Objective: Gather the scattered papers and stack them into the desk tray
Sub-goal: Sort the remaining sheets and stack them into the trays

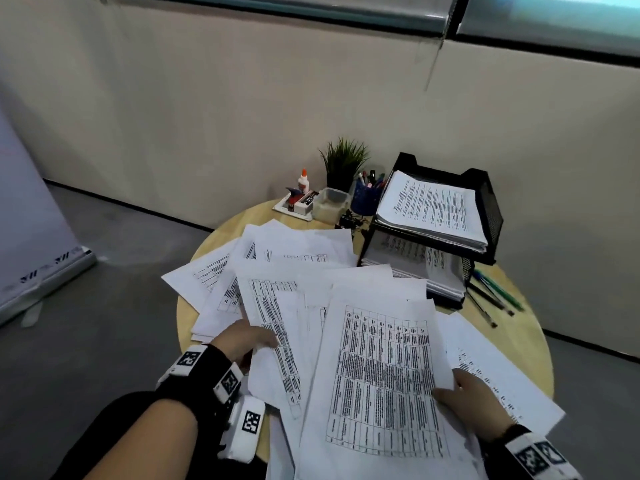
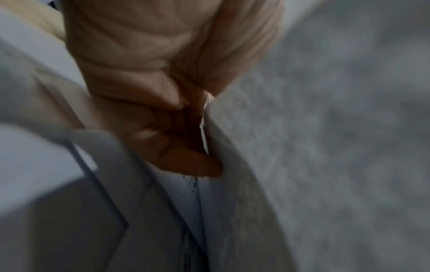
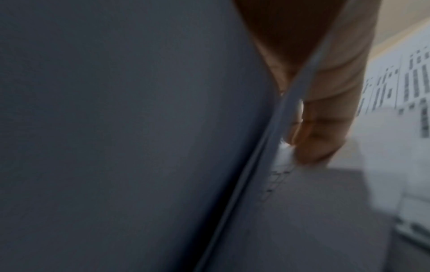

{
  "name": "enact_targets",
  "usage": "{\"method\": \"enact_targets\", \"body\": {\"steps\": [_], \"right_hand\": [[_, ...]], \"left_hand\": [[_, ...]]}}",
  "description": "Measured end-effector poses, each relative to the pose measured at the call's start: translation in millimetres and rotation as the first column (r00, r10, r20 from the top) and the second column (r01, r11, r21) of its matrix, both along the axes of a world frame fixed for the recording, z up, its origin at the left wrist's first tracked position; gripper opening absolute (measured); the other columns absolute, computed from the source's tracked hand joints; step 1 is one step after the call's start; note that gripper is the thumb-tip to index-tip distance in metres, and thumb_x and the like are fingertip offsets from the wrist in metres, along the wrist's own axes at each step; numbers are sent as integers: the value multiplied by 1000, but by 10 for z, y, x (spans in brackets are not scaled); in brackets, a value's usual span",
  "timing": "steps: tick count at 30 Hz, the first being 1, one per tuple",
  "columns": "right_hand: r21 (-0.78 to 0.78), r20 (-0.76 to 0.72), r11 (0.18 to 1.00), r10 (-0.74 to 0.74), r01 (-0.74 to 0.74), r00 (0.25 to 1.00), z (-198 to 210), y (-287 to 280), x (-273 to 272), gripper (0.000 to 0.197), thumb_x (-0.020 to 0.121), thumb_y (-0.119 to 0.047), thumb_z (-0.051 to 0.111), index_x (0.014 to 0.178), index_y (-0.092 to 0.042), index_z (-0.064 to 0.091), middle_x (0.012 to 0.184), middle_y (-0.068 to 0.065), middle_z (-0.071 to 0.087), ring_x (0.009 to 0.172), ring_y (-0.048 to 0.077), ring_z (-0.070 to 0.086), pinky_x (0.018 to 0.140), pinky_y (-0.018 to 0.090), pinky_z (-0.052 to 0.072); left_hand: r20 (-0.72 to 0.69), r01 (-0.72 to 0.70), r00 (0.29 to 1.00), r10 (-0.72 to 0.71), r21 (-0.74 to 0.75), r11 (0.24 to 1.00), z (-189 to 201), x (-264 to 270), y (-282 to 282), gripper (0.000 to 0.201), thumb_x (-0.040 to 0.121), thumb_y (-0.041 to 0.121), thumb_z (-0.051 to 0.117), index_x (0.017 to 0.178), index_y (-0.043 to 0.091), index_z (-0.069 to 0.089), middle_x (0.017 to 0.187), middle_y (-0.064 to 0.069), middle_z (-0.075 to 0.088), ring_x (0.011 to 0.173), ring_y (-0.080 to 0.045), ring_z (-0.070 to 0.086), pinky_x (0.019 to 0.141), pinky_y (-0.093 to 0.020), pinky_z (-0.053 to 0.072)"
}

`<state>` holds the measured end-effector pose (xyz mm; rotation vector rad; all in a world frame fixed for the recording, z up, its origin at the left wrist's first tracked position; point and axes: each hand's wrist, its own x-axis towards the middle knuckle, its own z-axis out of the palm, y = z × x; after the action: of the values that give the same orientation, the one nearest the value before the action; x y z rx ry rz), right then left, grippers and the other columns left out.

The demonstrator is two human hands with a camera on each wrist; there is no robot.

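Observation:
Printed white papers (image 1: 298,258) lie fanned over the round wooden table (image 1: 519,327). My left hand (image 1: 247,339) pinches the left edge of a printed sheet (image 1: 277,327), thumb on top; in the left wrist view its fingers (image 2: 186,162) curl under that paper (image 2: 302,147). My right hand (image 1: 467,398) pinches the right edge of a lifted bundle of sheets (image 1: 381,375), thumb on top. In the right wrist view the fingers (image 3: 321,139) lie under the bundle's edge (image 3: 267,147). The black two-tier mesh desk tray (image 1: 485,209) at the back right holds paper stacks in both tiers.
Behind the papers stand a small potted plant (image 1: 344,164), a blue pen cup (image 1: 365,197), a clear box (image 1: 330,202), a glue bottle (image 1: 303,181) and binder clips (image 1: 349,218). Several pens (image 1: 491,296) lie right of the tray. A beige wall runs just behind the table.

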<state>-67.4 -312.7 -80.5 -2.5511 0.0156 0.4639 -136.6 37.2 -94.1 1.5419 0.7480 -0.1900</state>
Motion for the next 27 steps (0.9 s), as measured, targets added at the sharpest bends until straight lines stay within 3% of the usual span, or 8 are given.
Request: {"method": "enact_targets", "body": {"steps": [3, 6, 10, 12, 14, 16, 21, 27], "right_hand": [[-89, 43, 996, 34, -30, 998, -59, 38, -25, 20, 84, -18, 64, 71, -13, 49, 76, 5, 55, 68, 18, 52, 56, 25, 37], [-144, 80, 987, 81, -69, 994, -50, 104, -45, 26, 88, -22, 59, 70, -19, 40, 75, -3, 47, 68, 11, 46, 50, 17, 28], [-115, 90, 988, 114, -104, 989, -11, 257, -87, 15, 93, -23, 53, 94, -15, 41, 94, 1, 49, 82, 16, 46, 53, 17, 29], [-80, 76, 989, 131, -125, 988, -23, 333, -98, 17, 95, -25, 52, 104, -13, 43, 99, 1, 48, 88, 16, 45, 58, 19, 33], [25, 70, 986, 160, -162, 985, -59, 384, -96, 24, 95, -25, 51, 116, -12, 46, 110, 3, 56, 93, 16, 50, 69, 22, 38], [123, 53, 972, 195, -200, 979, -82, 393, -80, 31, 95, -23, 51, 124, -14, 47, 119, 1, 59, 102, 18, 56, 80, 24, 40], [231, 27, 971, 63, -67, 998, -162, 328, 8, 30, 91, -25, 58, 116, -8, 56, 99, 0, 63, 97, 26, 61, 87, 35, 47], [316, -2, 947, -52, 50, 999, -156, 245, 71, 48, 86, -25, 68, 126, -4, 53, 120, 8, 58, 117, 23, 53, 96, 28, 39]], "left_hand": [[-25, 18, 1000, -19, -67, 998, -10, -11, -23, 52, 52, 15, 81, 99, -5, 68, 95, -27, 70, 84, -38, 68, 79, -40, 53], [-20, 32, 999, -33, -76, 997, -19, -13, -67, 33, 76, 15, 76, 103, -1, 68, 101, -17, 71, 94, -29, 67, 91, -38, 52], [-51, 118, 991, -120, -38, 992, -28, 1, -141, 23, 72, 15, 80, 89, 1, 72, 84, -6, 73, 93, -24, 66, 87, -30, 51], [-46, 117, 992, -119, -43, 992, -64, 10, -172, 29, 69, 11, 81, 92, -3, 71, 82, -7, 74, 81, -17, 69, 95, -35, 49], [-58, 116, 991, -118, -22, 993, -100, 1, -200, 31, 72, 9, 79, 98, -4, 68, 84, -8, 73, 71, -11, 69, 83, -27, 54], [-59, 122, 991, -121, 23, 992, -113, -11, -211, 30, 76, 4, 75, 103, -4, 66, 92, -10, 71, 80, -17, 68, 81, -26, 53], [-37, 41, 999, -38, 102, 994, -143, -13, -141, 30, 75, -1, 73, 104, -6, 65, 99, -16, 70, 97, -31, 65, 95, -41, 48], [60, -64, 996, 59, 75, 995, -8, -65, -5, 10, 76, -5, 70, 84, -1, 67, 83, -13, 71, 88, -33, 66, 82, -35, 50]]}}
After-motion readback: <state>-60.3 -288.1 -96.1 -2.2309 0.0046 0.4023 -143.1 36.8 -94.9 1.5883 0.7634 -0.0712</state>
